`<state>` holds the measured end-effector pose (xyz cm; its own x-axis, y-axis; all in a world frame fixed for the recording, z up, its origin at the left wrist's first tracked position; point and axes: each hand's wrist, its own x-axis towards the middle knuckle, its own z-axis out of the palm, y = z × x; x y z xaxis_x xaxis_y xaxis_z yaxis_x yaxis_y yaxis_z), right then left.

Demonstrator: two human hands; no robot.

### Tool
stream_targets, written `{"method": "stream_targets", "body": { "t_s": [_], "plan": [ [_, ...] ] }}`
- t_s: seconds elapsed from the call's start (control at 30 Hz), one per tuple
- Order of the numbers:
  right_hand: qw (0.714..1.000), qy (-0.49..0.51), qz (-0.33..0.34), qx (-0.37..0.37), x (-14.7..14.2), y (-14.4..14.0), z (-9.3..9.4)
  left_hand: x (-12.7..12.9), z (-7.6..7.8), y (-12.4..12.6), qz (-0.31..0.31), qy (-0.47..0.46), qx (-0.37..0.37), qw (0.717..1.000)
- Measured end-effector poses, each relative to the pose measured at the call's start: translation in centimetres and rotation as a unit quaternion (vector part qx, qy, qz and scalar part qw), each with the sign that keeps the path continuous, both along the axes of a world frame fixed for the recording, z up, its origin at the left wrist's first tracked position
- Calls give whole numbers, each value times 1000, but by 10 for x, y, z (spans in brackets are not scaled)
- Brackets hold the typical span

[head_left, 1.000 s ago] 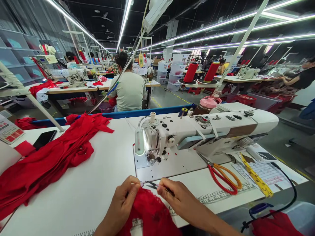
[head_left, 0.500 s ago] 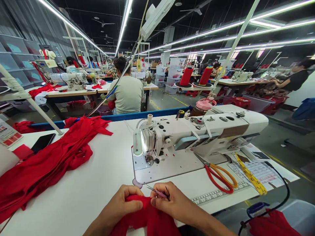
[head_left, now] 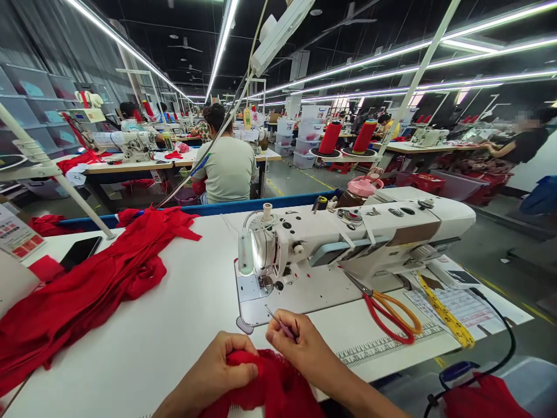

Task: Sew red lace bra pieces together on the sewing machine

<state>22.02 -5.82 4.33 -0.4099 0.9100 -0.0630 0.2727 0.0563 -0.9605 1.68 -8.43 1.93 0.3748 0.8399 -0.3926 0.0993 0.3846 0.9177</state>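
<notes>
**What Sits on the White Table**

The white table [head_left: 183, 325] holds a sewing machine [head_left: 348, 238]. A big pile of red cloth [head_left: 87, 290] lies at the left, beside a black phone [head_left: 80, 252]. Orange scissors [head_left: 389, 310] and a yellow tape measure [head_left: 446, 313] lie at the right.

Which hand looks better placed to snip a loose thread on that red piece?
The right hand, probably: it holds the small thread snips, tips pointing up and away, while the left hand grips the red fabric, bunched at the table edge.
</notes>
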Motion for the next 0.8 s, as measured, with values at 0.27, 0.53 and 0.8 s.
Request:
{"method": "stream_targets", "body": {
  "t_s": [0.27, 0.53, 0.8],
  "plan": [
    [931, -255, 53, 257, 26, -19, 7, -1, 5, -3, 23, -12, -21, 999],
    [849, -354, 65, 386, 23, -28, -23, 0, -4, 1, 2, -19, -7, 1000],
    [993, -101, 38, 54, 27, -16, -6, 2, 4, -1, 6, -17, -15, 1000]
  ]
}}
